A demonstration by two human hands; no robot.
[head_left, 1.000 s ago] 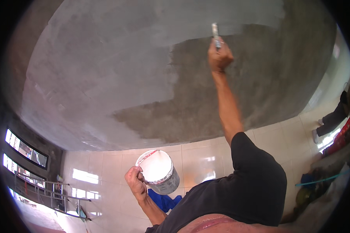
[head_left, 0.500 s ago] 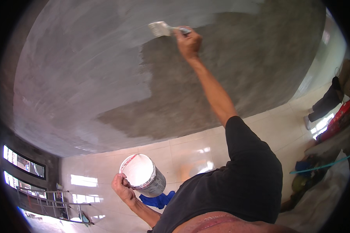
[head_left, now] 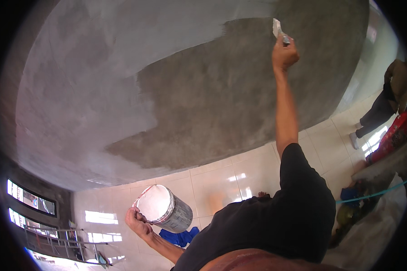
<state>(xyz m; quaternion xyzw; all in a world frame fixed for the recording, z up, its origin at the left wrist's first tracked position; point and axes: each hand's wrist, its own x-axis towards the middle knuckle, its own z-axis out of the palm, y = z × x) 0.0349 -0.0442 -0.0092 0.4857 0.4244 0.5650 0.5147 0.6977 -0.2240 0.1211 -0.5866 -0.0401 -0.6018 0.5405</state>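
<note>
Shirt was black, matte, creased across front. Right sleeve was short, loose, ending near elbow. Neckline curved round. Right forearm, left forearm, right hand and left hand were all bare.

A flat paintbrush, its bristles coated pale, points upward before a grey wall, near the border between a lighter coated area at left and top and a darker stretch. At lower left, a grey cylindrical bucket, mouth facing up, holds pinkish-white paint inside a paint-smeared rim.
</note>
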